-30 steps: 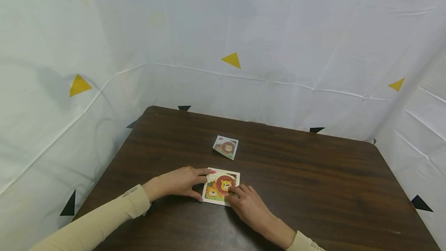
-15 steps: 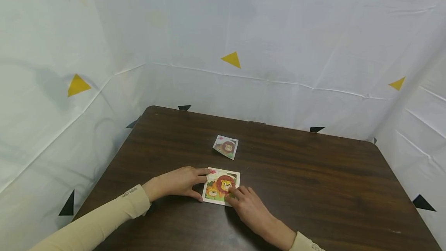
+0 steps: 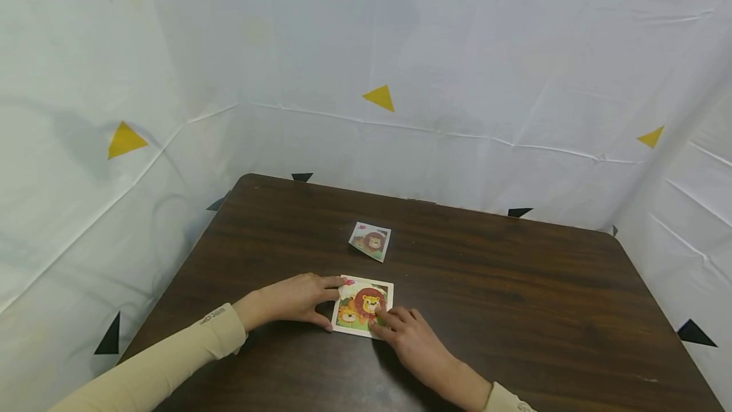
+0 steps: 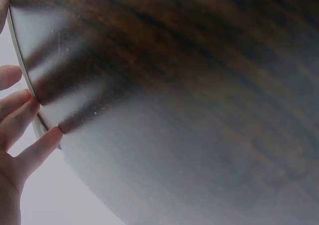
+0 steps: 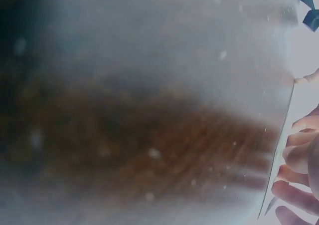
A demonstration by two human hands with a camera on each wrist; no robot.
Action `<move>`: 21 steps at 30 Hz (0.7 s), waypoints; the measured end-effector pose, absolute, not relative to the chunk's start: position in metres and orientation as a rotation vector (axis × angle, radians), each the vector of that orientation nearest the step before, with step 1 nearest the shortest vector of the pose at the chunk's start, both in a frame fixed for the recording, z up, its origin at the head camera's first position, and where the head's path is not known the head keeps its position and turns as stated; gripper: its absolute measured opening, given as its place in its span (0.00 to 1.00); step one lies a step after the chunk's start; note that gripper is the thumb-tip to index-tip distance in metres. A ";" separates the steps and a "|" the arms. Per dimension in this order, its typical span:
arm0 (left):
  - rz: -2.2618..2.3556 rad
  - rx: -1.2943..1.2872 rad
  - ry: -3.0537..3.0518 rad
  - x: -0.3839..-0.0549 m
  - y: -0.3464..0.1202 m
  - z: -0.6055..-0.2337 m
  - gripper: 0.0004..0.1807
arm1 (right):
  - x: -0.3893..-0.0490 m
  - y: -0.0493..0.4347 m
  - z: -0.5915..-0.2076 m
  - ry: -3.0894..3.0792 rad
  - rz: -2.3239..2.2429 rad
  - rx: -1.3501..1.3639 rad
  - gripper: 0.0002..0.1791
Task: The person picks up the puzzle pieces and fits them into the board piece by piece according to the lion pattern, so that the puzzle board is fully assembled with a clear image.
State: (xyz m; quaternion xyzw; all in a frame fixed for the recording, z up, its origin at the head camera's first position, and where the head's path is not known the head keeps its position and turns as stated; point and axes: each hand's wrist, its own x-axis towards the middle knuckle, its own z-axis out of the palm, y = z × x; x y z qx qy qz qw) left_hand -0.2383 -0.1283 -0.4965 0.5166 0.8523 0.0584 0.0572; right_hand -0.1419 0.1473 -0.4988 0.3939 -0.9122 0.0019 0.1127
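Note:
A square lion jigsaw puzzle (image 3: 356, 309) in a white-bordered tray lies flat on the brown table, near the middle of the head view. Along its left side rests my left hand (image 3: 302, 299), index fingertip at the upper left corner and thumb at the lower left corner. My right hand (image 3: 416, 343) touches the lower right part of the puzzle with its thumb and fingertips. Those fingers cover that corner, so whether a piece is between them is hidden. In the left wrist view, spread fingers (image 4: 42, 147) lie along a thin edge.
Beyond the puzzle lies a small picture card (image 3: 370, 241) with a similar lion and one curled edge. The dark wood table (image 3: 526, 297) stretches far to the right. White sheeting (image 3: 446, 49) with yellow and black triangles surrounds it.
My right hand's fingers have shifted very slightly at the puzzle's lower right. The left hand, puzzle and card stay in place.

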 end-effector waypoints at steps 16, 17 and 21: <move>0.179 1.568 2.586 -0.239 -0.129 -0.498 0.36 | -0.160 0.152 -0.501 -2.681 0.365 1.138 0.12; 0.182 1.569 2.586 -0.239 -0.129 -0.498 0.36 | -0.161 0.152 -0.501 -2.682 0.373 1.135 0.12; 0.195 1.578 2.587 -0.239 -0.129 -0.498 0.36 | -0.162 0.151 -0.501 -2.670 0.402 1.131 0.12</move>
